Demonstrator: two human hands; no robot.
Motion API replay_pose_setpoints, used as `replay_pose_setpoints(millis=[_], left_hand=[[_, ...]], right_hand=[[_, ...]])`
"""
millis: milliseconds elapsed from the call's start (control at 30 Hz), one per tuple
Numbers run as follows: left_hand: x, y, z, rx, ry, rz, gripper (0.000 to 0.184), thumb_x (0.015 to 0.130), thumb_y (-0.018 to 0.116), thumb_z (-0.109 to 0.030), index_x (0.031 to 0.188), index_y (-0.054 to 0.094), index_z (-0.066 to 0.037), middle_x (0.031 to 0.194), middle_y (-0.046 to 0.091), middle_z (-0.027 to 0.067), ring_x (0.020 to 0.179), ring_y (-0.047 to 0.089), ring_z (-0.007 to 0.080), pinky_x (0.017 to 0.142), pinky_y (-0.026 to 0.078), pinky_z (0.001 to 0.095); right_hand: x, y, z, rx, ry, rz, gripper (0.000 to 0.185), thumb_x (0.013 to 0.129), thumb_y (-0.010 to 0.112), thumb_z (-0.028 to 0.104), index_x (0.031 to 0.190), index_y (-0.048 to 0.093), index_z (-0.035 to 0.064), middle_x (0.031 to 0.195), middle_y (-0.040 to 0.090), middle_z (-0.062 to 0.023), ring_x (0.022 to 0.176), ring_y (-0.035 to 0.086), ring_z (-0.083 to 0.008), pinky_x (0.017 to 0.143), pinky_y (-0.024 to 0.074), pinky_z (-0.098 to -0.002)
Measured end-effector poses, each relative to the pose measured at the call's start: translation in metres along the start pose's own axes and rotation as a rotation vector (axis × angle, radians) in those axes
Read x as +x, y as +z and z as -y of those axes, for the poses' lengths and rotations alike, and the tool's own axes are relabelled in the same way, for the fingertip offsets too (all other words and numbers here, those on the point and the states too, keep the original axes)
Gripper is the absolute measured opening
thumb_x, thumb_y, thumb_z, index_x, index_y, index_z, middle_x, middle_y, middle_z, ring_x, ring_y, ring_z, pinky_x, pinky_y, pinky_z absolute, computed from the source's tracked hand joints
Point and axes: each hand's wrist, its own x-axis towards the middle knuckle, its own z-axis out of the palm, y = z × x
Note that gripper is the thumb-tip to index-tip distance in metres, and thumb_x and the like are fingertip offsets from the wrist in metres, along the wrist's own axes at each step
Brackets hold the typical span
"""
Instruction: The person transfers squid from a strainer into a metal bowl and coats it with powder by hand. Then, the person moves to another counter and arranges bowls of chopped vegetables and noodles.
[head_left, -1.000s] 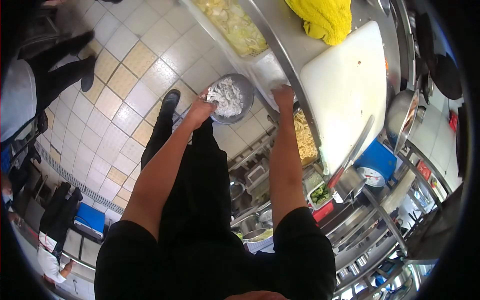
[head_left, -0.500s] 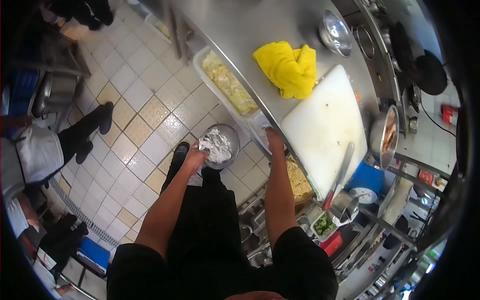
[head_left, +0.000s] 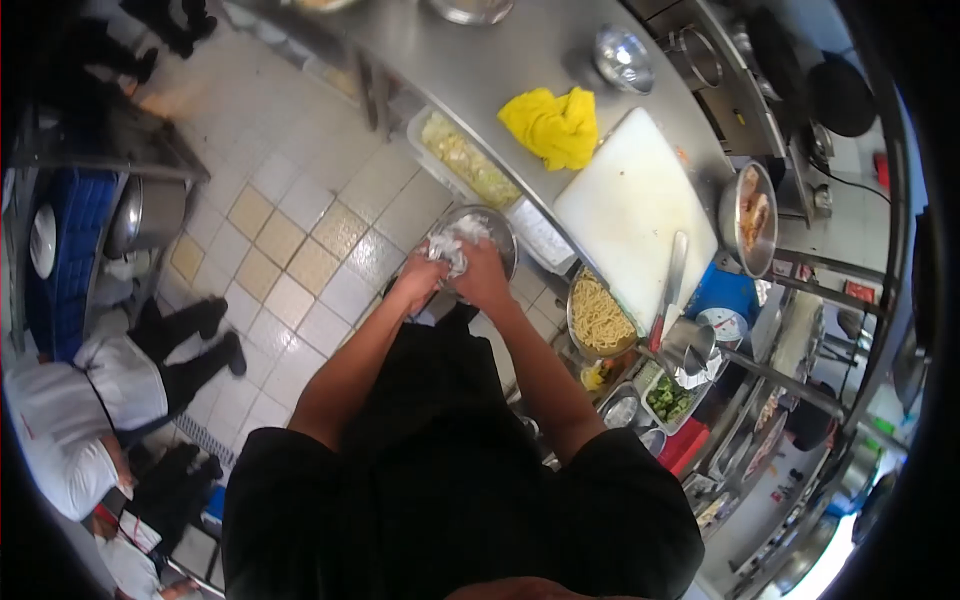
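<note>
A metal bowl [head_left: 508, 238] sits low beside the steel table, in front of my legs. White, flour-coated pieces [head_left: 447, 250] fill part of it; their kind is hidden under the coating. My left hand [head_left: 424, 280] is closed at the bowl's left side, fingers curled on the white pieces. From the right, my right hand [head_left: 482, 272] reaches inside the bowl with its fingers bent into the same pieces. Close to the bowl, under the table edge, stands a tub of white powder [head_left: 541, 236].
On the steel table [head_left: 440, 55] lie a white cutting board [head_left: 635, 190], a knife [head_left: 672, 280] and a yellow cloth [head_left: 552, 127]. A tub of chopped cabbage [head_left: 465, 160] and a bowl of noodles [head_left: 600, 312] stand nearby. A co-worker [head_left: 130, 375] is at the left.
My right hand has left the powder tub and moved left into the bowl. My left hand has shifted from the rim onto the white pieces. The camera view has shifted slightly.
</note>
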Motion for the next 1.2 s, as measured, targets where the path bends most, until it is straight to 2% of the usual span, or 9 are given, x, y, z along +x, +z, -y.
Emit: replay_pose_setpoints(millis=[200,367,600,700,767,833,933,1067,1200], left_hand=[[-0.048,-0.004,-0.066,-0.069,-0.106,0.151,0.045,0.073,0.053,0.005,0.117,0.053,-0.004,0.088,0.061,0.0038,0.07,0.06,0.0139,0.05,0.048,0.0266],[-0.061,0.011,-0.118,0.025,0.049,0.246,0.045,0.073,0.051,0.005,0.117,0.052,-0.005,0.097,0.061,0.0044,0.081,0.06,0.0139,0.058,0.052,0.0289],[-0.033,0.047,-0.149,0.029,0.016,0.377,0.036,0.079,0.052,0.005,0.115,0.051,-0.001,0.094,0.061,0.007,0.081,0.062,0.0167,0.067,0.056,0.034],[-0.022,0.083,-0.158,0.06,-0.049,0.498,0.038,0.083,0.055,0.001,0.121,0.049,0.0,0.105,0.061,0.0096,0.094,0.062,0.02,0.079,0.055,0.0378],[-0.02,0.112,-0.174,0.015,-0.116,0.665,0.038,0.085,0.057,-0.003,0.123,0.05,0.0,0.113,0.059,0.0103,0.102,0.06,0.0204,0.083,0.053,0.0379],[0.004,0.134,-0.187,0.022,-0.178,0.82,0.051,0.086,0.064,-0.018,0.132,0.046,-0.004,0.127,0.053,0.0147,0.118,0.052,0.0253,0.092,0.047,0.0435],[0.049,0.173,-0.212,1.111,0.847,0.259,0.064,0.08,0.07,-0.027,0.136,0.043,-0.012,0.13,0.05,0.0186,0.125,0.045,0.0307,0.101,0.039,0.0453],[0.102,0.21,-0.219,1.686,1.365,0.268,0.06,0.072,0.074,-0.026,0.127,0.054,-0.014,0.135,0.046,0.0175,0.128,0.039,0.0307,0.105,0.035,0.0386],[0.184,0.243,-0.211,1.287,0.979,0.369,0.038,0.071,0.07,-0.016,0.108,0.065,-0.012,0.117,0.058,0.0126,0.109,0.055,0.0293,0.093,0.045,0.0355]], right_hand=[[0.022,-0.044,0.012,0.09,0.015,-0.107,0.038,0.064,0.068,0.007,0.102,0.066,0.003,0.104,0.061,-0.0201,0.095,0.059,-0.0398,0.082,0.0489,-0.0387],[0.014,-0.116,0.053,0.138,-0.113,-0.073,0.039,0.069,0.064,0.001,0.108,0.063,-0.0003,0.109,0.059,-0.0231,0.105,0.056,-0.037,0.092,0.0444,-0.0371],[-0.027,-0.178,0.031,-0.098,0.288,-0.522,0.045,0.074,0.066,0.009,0.116,0.056,-0.0031,0.11,0.059,-0.0222,0.103,0.057,-0.0354,0.091,0.0453,-0.0377],[-0.049,-0.203,0.012,0.449,0.575,-0.341,0.043,0.079,0.064,0.009,0.119,0.053,-0.0045,0.104,0.062,-0.0196,0.095,0.061,-0.0274,0.086,0.0471,-0.0345],[-0.06,-0.207,-0.002,0.84,0.609,-0.418,0.039,0.082,0.061,0.008,0.118,0.052,-0.0051,0.099,0.063,-0.0153,0.089,0.059,-0.0194,0.08,0.0477,-0.0301],[-0.075,-0.192,-0.039,0.807,0.646,-0.667,0.036,0.083,0.06,0.007,0.117,0.053,-0.0044,0.096,0.062,-0.0107,0.083,0.059,-0.0162,0.071,0.049,-0.0276],[-0.093,-0.215,-0.053,0.911,0.765,-0.72,0.032,0.083,0.061,0.006,0.112,0.055,-0.0038,0.095,0.063,-0.0076,0.08,0.059,-0.0141,0.068,0.0482,-0.0262],[-0.114,-0.228,-0.081,1.095,0.741,-0.849,0.026,0.082,0.059,0.004,0.107,0.056,-0.002,0.093,0.062,-0.0046,0.08,0.057,-0.0114,0.07,0.0467,-0.0253],[-0.138,-0.234,-0.086,1.005,0.719,-0.951,0.025,0.081,0.057,0.002,0.105,0.057,-0.0011,0.095,0.063,-0.0039,0.083,0.057,-0.0114,0.075,0.0463,-0.0263]])
